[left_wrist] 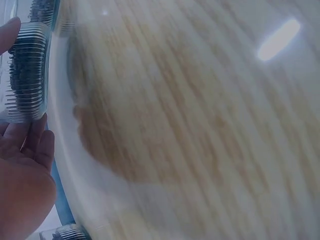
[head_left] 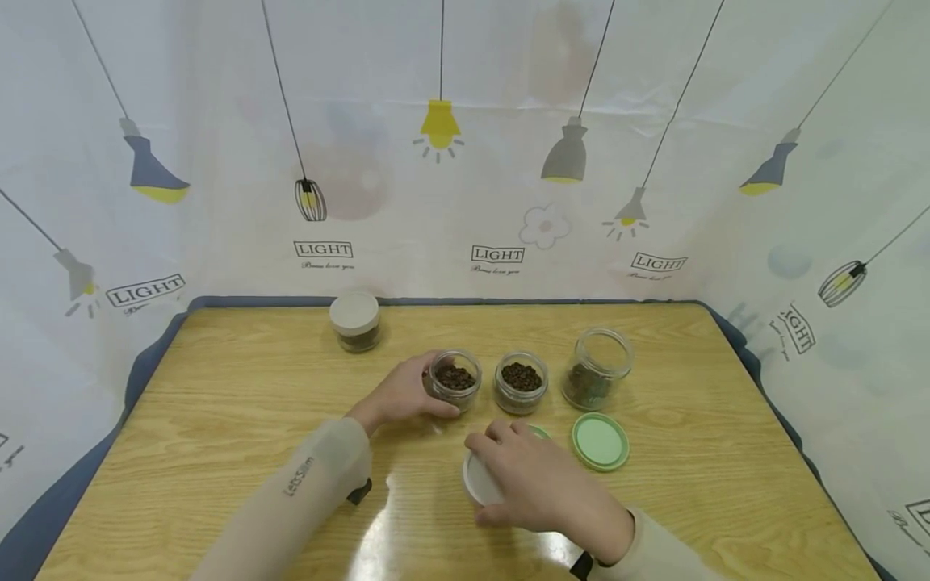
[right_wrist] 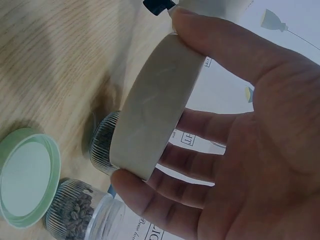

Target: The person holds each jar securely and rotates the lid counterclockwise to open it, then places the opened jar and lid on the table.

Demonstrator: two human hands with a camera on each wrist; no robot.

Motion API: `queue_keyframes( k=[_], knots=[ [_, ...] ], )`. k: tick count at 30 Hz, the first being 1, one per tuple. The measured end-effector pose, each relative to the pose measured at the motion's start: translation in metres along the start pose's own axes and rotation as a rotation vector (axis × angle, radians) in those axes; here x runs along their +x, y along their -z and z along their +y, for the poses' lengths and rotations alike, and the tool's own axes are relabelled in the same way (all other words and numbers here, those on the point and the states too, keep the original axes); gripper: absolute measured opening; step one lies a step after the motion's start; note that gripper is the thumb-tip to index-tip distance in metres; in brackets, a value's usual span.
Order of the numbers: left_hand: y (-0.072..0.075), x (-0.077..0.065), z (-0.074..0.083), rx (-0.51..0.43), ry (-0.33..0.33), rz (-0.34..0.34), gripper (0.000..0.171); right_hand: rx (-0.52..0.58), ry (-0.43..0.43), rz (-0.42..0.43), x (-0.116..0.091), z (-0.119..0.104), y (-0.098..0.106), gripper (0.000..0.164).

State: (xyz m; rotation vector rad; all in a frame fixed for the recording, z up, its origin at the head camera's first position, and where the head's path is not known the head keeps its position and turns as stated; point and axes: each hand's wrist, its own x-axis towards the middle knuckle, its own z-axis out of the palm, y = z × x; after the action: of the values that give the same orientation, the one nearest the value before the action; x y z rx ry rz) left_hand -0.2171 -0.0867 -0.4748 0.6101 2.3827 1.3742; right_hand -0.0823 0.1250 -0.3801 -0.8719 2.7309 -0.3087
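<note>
My left hand [head_left: 407, 391] grips an uncapped glass jar [head_left: 456, 395] of dark brown bits from its left side. Ribbed walls show on this jar [left_wrist: 27, 75] in the left wrist view, between the thumb and fingers of the left hand [left_wrist: 25, 180]. Nearer the table's front, my right hand [head_left: 526, 476] holds a white lid [head_left: 481, 482] by its rim. The right wrist view shows the lid [right_wrist: 152, 100] edge-on, between the thumb and curled fingers of the right hand [right_wrist: 260, 145]. A green lid [head_left: 539, 432] lies partly hidden behind that hand.
A second open jar [head_left: 521, 395] of dark bits stands just right of the held one. Farther right is a taller open jar [head_left: 587, 387], with a green-rimmed lid [head_left: 599, 441] before it. A white-capped jar [head_left: 356, 323] stands at the back left of the wooden table [head_left: 240, 403].
</note>
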Motion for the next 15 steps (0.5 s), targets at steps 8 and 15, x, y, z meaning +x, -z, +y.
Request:
queue_keyframes(
  k=[8, 15],
  knots=[
    [-0.003, 0.002, -0.005, 0.000, -0.002, 0.012, 0.084, 0.011, 0.003, -0.025, 0.005, -0.001, -0.007, 0.075],
    [-0.006, 0.007, -0.018, 0.027, 0.014, 0.007, 0.085, 0.014, 0.000, -0.037, 0.006, -0.002, -0.010, 0.074]
  ],
)
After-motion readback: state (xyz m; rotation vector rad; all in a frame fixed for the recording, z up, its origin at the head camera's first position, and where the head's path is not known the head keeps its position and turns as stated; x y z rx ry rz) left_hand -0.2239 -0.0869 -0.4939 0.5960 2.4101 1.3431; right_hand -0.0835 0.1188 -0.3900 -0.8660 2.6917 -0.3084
